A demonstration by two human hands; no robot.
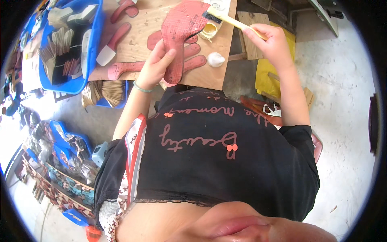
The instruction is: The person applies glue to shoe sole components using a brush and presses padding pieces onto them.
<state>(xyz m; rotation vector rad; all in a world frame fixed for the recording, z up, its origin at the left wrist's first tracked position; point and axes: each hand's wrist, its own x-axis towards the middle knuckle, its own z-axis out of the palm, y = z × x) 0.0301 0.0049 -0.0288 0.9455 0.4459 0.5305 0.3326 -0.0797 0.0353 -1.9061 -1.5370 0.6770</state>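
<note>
My left hand [155, 66] is closed around the narrow waist of a red, textured shoe insole [183, 24], its broad end pointing away from me. In my right hand [268, 42] is a brush [231, 21] with a yellow handle and dark bristles. The bristles are at the right edge of the insole's broad end; whether they touch it I cannot tell. Just below the bristles stands a small open container [209, 31] of yellowish stuff. Partly under the held insole lie several more red insoles [129, 67] on the wooden table.
A blue bin [89, 76] with bundled sole-shaped pieces stands at the table's left. Near the table's [219, 76] right corner sits a white lump [215, 59]. Another red piece with a white end [115, 42] lies beside the bin. Yellow sheeting [266, 78] is to the right.
</note>
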